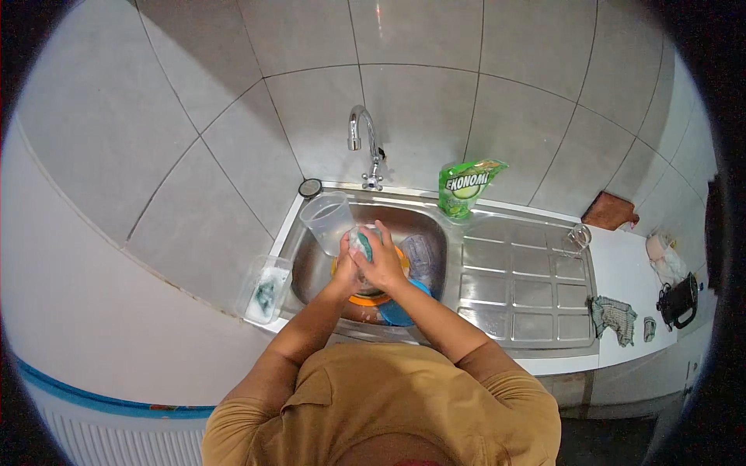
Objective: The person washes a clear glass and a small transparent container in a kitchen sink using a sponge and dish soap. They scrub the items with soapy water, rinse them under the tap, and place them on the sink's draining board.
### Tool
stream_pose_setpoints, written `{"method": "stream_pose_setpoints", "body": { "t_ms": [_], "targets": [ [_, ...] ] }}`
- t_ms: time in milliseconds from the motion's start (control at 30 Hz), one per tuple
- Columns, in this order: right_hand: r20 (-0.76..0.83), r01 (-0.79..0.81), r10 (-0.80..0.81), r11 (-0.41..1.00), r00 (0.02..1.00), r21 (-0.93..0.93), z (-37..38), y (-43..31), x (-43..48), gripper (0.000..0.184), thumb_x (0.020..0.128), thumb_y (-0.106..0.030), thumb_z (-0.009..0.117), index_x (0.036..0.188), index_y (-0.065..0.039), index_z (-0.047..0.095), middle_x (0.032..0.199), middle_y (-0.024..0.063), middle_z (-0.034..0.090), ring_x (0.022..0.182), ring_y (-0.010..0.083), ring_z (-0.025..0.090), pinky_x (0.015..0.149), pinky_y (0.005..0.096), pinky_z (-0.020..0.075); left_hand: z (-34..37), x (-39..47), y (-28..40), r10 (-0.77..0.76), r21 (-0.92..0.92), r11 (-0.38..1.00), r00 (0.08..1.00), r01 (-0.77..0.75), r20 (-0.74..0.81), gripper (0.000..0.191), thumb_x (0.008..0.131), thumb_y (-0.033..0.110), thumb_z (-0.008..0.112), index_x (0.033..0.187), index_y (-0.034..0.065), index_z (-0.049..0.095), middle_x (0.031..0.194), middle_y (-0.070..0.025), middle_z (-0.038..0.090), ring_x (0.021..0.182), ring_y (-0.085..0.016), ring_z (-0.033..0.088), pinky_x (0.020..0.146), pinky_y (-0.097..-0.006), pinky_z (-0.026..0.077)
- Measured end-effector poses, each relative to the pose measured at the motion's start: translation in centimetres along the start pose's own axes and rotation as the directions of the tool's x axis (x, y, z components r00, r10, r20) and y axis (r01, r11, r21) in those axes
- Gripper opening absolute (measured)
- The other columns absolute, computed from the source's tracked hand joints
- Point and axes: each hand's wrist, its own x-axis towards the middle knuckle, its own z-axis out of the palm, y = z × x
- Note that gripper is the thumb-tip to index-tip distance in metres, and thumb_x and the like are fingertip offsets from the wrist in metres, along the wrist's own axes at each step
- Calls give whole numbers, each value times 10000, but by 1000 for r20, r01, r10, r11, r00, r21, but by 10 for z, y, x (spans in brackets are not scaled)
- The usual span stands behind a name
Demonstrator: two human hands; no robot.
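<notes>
Over the sink basin [309, 279], my right hand [377, 256] presses a green scouring sponge [365, 247] against a clear, sudsy vessel [356, 235], probably a glass. My left hand [346, 269] grips this vessel from the left side; the fingers partly hide it. Beneath the hands lie an orange-rimmed dish [368, 302] and a blue plastic dish [402, 311]. A clear ribbed container [417, 256] rests at the basin's right side. Just left of my hands, a large translucent plastic cup [326, 218] leans at the basin's back left.
A chrome faucet [364, 131] rises behind the basin. The green Ekonomi soap pouch [463, 189] stands at the back. A soapy plastic tub [269, 291] sits left. On the right are a ridged drainboard [527, 285], a glass [577, 240], a checked cloth [613, 319] and a black appliance [679, 302].
</notes>
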Motion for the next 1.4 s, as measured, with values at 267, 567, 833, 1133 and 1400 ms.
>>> {"method": "stream_pose_setpoints", "body": {
  "t_ms": [267, 567, 833, 1133, 1400],
  "targets": [
    [172, -541, 541, 657, 823, 525, 7, 58, 19, 281, 832, -263, 442, 944, -20, 529, 943, 166, 557, 887, 268, 534, 733, 357, 400, 20, -9, 15, -158, -237, 954, 979, 186, 132, 475, 811, 272, 503, 1212, 161, 274, 1087, -57, 450, 962, -196, 487, 778, -347, 433],
    [17, -100, 102, 902, 995, 421, 18, 44, 18, 326, 843, -245, 429, 1056, -6, 488, 1073, 213, 495, 1024, 332, 460, 872, 357, 344, 35, -19, 41, -112, -52, 992, 992, 114, 53, 465, 803, 239, 525, 1194, 194, 278, 1087, -61, 440, 993, -213, 467, 772, -368, 431],
    [59, 33, -45, 982, 997, 188, 1, 2, -1, 313, 839, -232, 426, 1098, -68, 492, 1109, 220, 451, 1029, 330, 441, 876, 358, 336, 20, -23, 34, -60, 12, 998, 998, 61, -10, 516, 807, 281, 493, 1246, 233, 227, 1160, -56, 393, 1034, -221, 430, 819, -408, 399],
    [197, -405, 409, 518, 891, 753, -2, 27, 9, 337, 841, -257, 451, 1098, -39, 468, 999, 77, 498, 933, 167, 456, 801, 303, 375, 40, -46, 38, -148, -207, 966, 988, 155, 47, 473, 788, 280, 516, 1203, 151, 330, 1113, -73, 454, 982, -241, 485, 807, -420, 424],
    [45, -187, 184, 900, 982, 394, -18, 15, 21, 284, 839, -262, 463, 1036, -62, 501, 865, 118, 553, 798, 169, 525, 665, 315, 425, 30, -43, 40, -202, 24, 979, 977, 201, 64, 400, 772, 280, 525, 1123, 119, 422, 1070, -75, 471, 940, -246, 510, 763, -426, 441]
  ]
}}
